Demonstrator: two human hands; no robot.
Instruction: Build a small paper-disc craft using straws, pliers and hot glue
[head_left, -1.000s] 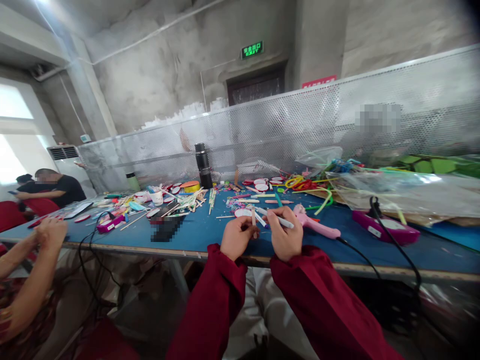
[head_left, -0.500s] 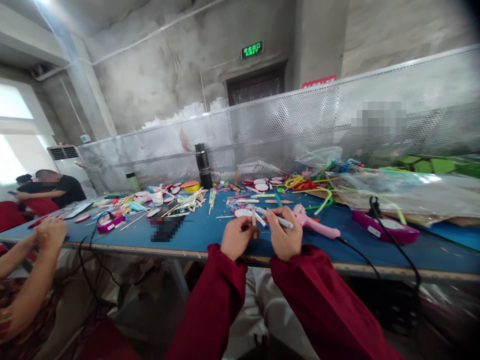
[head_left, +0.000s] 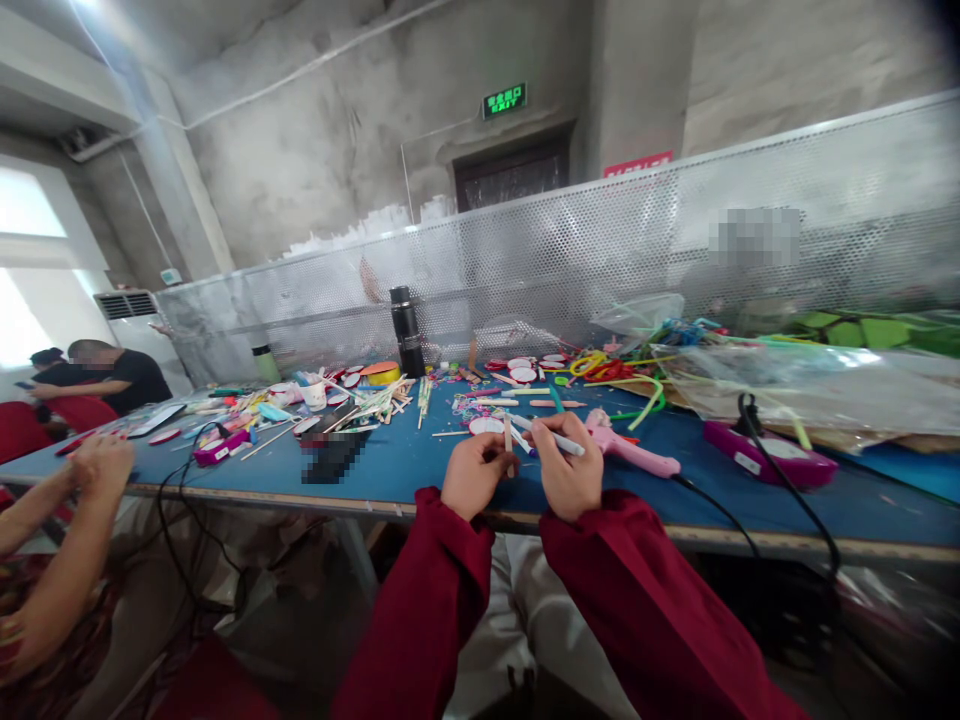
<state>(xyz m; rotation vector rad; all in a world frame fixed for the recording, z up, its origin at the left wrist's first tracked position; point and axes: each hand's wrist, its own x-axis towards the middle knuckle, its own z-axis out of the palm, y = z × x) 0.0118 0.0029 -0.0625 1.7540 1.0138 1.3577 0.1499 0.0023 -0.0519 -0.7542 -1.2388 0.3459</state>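
Near the table's front edge, my left hand pinches an upright wooden craft stick between thumb and fingers. My right hand is closed around a white marker pen, whose tip points left toward the stick. Whether the tip touches the stick, I cannot tell. Just behind my left hand lies a white disc with a red rim. A pink glue gun rests right of my right hand, its cable running off the front edge.
A black thermos stands at the back before the perforated metal screen. Purple power strips lie right and left. Plastic sheeting covers the right back. Craft sticks litter the left. Another person's hands are far left.
The marker pen in my right hand has shifted very slightly left. My left hand and the stick stay in place.
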